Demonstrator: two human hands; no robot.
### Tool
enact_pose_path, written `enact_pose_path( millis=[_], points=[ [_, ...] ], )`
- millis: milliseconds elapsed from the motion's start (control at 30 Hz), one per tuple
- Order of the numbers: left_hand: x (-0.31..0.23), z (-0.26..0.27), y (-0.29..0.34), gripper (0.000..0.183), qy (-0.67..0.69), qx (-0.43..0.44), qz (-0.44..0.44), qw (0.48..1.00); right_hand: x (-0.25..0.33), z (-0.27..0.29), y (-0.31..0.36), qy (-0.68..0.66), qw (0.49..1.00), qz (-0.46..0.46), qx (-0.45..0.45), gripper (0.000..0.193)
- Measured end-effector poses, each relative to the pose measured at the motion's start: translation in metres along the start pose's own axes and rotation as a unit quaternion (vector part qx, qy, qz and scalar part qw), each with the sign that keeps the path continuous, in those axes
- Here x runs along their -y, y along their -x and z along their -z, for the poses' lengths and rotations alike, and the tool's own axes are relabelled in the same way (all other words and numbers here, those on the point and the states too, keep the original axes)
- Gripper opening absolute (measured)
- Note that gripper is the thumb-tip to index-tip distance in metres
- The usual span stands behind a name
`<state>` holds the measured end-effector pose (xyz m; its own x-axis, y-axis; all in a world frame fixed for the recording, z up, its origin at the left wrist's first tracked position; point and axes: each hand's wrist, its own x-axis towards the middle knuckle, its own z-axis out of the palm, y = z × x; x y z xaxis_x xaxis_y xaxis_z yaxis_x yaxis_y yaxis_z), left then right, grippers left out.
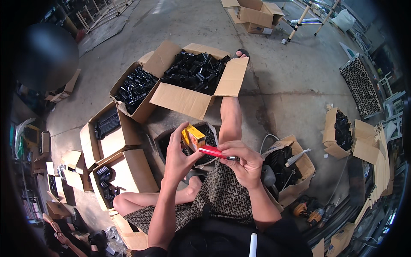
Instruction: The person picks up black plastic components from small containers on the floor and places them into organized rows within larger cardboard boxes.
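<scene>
My left hand (177,156) is closed around a small yellow box (195,136) with a picture on its side, which looks like a cigarette pack. In my right hand (244,160) a red lighter (210,150) lies level, gripped by fingers and thumb near its metal end. The lighter's other end meets my left thumb, just below the yellow box. A white cigarette (253,245) shows upright at the lower edge, touched by neither hand. Beneath my hands stands an open container (162,143) of small dark parts, partly hidden.
Ahead, open cardboard boxes (182,100) hold black parts. More boxes (128,171) stand at my left, and one box (302,171) with black pieces at my right. Power drills (316,215) lie near the right side. Another person's hands (60,233) show at the lower left.
</scene>
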<state>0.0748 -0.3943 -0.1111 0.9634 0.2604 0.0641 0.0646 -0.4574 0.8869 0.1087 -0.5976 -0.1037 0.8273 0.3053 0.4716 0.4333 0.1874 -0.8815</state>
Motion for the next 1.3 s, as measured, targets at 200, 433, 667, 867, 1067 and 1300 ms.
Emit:
enact_pose_path(
  millis=[200,433,667,867,1067,1300],
  points=[
    [-0.011,0.005,0.005,0.08,-0.008,0.02,0.031,0.999,-0.013,0.005,-0.01,0.154,0.986,0.061,0.02,0.026],
    [-0.001,-0.013,0.02,0.075,-0.093,-0.001,0.011,0.996,-0.044,-0.031,0.013,0.231,0.971,0.029,0.057,0.04],
    [0.025,-0.032,0.052,0.106,-0.072,0.133,-0.003,0.988,-0.063,-0.014,0.054,0.162,0.966,-0.196,0.054,0.034],
    [0.071,-0.013,0.059,0.09,-0.019,0.134,0.069,0.988,-0.028,0.099,0.07,0.277,0.915,-0.205,-0.21,0.035],
    [0.222,0.009,0.128,0.061,-0.238,0.115,0.115,0.958,-0.06,0.217,0.178,0.55,0.788,-0.172,-0.219,0.041],
    [0.232,-0.005,0.136,0.045,-0.062,0.051,0.179,0.981,-0.118,0.26,0.257,0.584,0.73,-0.354,0.009,0.032]
  ],
)
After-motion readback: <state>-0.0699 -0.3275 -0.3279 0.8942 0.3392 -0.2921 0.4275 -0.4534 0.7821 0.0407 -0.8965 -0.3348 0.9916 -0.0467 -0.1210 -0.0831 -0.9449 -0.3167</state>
